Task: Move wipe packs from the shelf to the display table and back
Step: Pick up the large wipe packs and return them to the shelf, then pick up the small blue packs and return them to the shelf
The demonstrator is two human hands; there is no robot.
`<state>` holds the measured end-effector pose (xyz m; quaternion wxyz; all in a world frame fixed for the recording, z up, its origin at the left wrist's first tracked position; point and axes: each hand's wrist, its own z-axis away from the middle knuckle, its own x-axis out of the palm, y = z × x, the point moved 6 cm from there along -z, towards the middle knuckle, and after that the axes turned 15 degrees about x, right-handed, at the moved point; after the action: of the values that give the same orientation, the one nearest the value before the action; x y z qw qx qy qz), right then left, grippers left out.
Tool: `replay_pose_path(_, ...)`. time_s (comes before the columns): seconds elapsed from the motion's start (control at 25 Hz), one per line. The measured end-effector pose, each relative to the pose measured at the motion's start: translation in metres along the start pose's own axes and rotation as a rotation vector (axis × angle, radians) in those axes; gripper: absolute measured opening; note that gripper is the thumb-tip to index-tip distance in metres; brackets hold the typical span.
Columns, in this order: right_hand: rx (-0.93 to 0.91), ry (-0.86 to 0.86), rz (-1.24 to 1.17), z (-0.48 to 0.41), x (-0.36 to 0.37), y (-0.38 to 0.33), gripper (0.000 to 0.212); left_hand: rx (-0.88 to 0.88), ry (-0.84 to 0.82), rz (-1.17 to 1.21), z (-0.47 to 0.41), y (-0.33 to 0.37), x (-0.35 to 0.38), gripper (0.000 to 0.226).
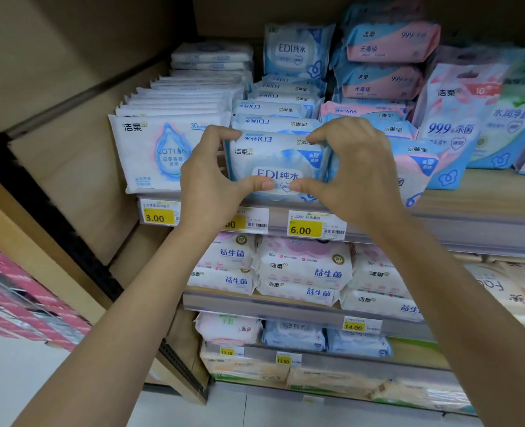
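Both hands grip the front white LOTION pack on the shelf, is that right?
No. The head view shows the left hand and right hand gripping the front blue EDI pack on the shelf; the LOTION pack stands beside it.

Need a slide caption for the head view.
Left hand and right hand grip the front EDI wipe pack at the shelf edge.

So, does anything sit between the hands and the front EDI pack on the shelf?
Nothing visible does. The left hand and right hand already grip the front EDI pack, fingers over its top, thumbs on its front.
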<state>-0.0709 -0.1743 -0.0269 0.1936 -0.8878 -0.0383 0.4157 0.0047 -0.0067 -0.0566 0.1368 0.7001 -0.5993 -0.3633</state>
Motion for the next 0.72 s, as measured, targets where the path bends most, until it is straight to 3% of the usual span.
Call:
replay_pose_path(0.36, -0.091, 0.037, -0.083, 0.002, -0.016, 0.005, 0.051, 0.047, -0.102, -0.078, 0.007, 0.006, -0.015, 0.055)
replay_pose_path(0.56, -0.064, 0.111, -0.255, 0.034, -0.035, 0.002, 0.023, 0.156, 0.004, -0.121, 0.040, 0.020, -0.040, 0.027)
replay_pose_path(0.64, -0.107, 0.027, -0.298, 0.062, -0.022, -0.001, 0.018, 0.166, -0.094, -0.121, 0.071, 0.020, -0.041, 0.022)
replay_pose_path(0.72, -0.121, -0.185, -0.317, 0.093, 0.010, 0.001, 0.017, 0.105, -0.199, -0.143, 0.115, 0.011, -0.037, 0.021)
